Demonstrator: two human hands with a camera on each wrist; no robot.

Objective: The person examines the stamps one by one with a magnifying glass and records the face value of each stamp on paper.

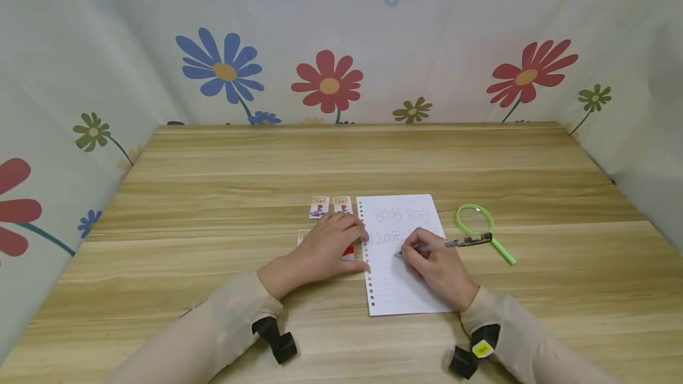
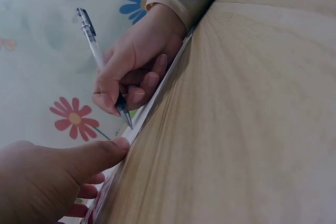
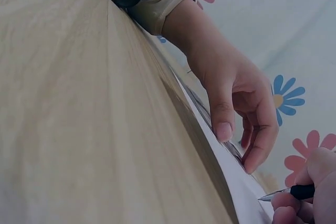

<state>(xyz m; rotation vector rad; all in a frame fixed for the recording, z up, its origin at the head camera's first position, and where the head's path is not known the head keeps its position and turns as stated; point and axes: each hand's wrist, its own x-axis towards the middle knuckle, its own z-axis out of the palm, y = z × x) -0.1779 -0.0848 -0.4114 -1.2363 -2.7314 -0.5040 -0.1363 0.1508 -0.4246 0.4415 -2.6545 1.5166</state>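
A gel pen (image 1: 468, 240) with a clear barrel is pinched in my right hand (image 1: 441, 270), its tip at the sheet of lined paper (image 1: 402, 292). The paper has punched holes down its left side and two handwritten lines of numbers and characters, the second partly covered by the right hand. My left hand (image 1: 322, 246) rests at the paper's left edge, thumb and fingertips on the margin. Under and beside that palm lie small printed cards that look like stamps; two, a left card (image 1: 318, 207) and a right card (image 1: 342, 204), show beyond the fingers. Others are mostly hidden.
Right of the paper lies a green magnifying glass (image 1: 504, 250), its handle pointing toward the front right. The wooden table (image 1: 213, 182) is bordered at the back and sides by a white curtain (image 1: 437, 70) printed with flowers.
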